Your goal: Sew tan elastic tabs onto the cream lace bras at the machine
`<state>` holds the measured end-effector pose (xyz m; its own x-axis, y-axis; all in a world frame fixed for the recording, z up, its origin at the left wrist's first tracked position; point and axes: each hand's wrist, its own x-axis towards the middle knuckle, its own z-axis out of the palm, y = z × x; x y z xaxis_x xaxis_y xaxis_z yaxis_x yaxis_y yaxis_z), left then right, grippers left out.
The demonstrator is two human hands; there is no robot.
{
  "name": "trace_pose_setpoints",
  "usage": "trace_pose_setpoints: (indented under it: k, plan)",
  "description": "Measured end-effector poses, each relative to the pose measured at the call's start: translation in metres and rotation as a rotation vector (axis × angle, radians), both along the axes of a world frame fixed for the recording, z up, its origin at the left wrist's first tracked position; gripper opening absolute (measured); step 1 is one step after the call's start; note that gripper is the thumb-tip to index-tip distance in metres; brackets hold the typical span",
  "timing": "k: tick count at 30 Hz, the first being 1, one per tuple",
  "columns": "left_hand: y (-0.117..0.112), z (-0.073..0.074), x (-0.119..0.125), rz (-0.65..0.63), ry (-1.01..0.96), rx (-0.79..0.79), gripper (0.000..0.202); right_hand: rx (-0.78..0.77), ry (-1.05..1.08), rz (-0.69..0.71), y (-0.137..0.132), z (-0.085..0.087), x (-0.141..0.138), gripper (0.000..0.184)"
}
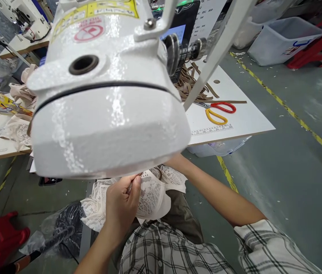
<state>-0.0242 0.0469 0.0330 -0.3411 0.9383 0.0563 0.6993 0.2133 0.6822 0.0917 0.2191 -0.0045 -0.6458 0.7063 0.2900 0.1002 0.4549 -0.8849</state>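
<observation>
Cream lace piece (pixel 152 196) is over the lap, off the desk's (pixel 250 120) front edge, just below the sewing machine head (pixel 109 131) in my view. L hand (pixel 121 201) has it pinched, thumb vs. finger, at the upper edge; prob. so that edge is under control while the rest hangs loose. R hand (pixel 175 161) mostly hidden behind the mach. head, only wrist end shows; can't tell grip from my feed.

Lace: thin, openwork floral, ragged-wavy border at left, smoother rounded edge nearer the shirt. Mach. head: glossy white enamel, pebbly, blunt rounded nose, dark seam.

Scissors (pixel 217 113) lie near desk's front edge, L of the R front corner, one red loop, one yellow, loops toward that corner; prob. parked there for a quick R-hand grab. Printed ruler strip (pixel 212 130) runs along same edge, presumably for measuring w/o reaching. Flat brown strips (pixel 195 83) heaped further back, matte, tangled, prob. clear of the lap.
</observation>
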Motion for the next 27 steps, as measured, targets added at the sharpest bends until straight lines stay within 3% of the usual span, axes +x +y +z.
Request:
trace_pose_setpoints:
  k: [7, 17, 21, 24, 27]
  plan:
    - [-0.006, -0.005, -0.005, 0.016, -0.062, 0.048, 0.026, 0.009, 0.007, -0.037, -0.002, -0.006, -0.004, 0.006]
    - [-0.008, -0.007, -0.006, 0.037, -0.057, 0.08, 0.025, -0.076, 0.095, -0.062, -0.012, 0.003, -0.008, 0.011]
    - [-0.018, -0.007, 0.006, -0.073, -0.101, 0.096, 0.023, -0.178, 0.169, -0.113, -0.011, 0.001, 0.005, 0.017]
    - [-0.024, -0.028, 0.033, -0.267, -0.167, 0.116, 0.023, -0.212, 0.206, -0.275, 0.021, 0.004, 0.019, 0.022]
    - [-0.019, -0.072, 0.068, -0.332, -0.151, 0.052, 0.029, -0.064, 0.1, -0.422, 0.07, 0.019, 0.032, 0.019]
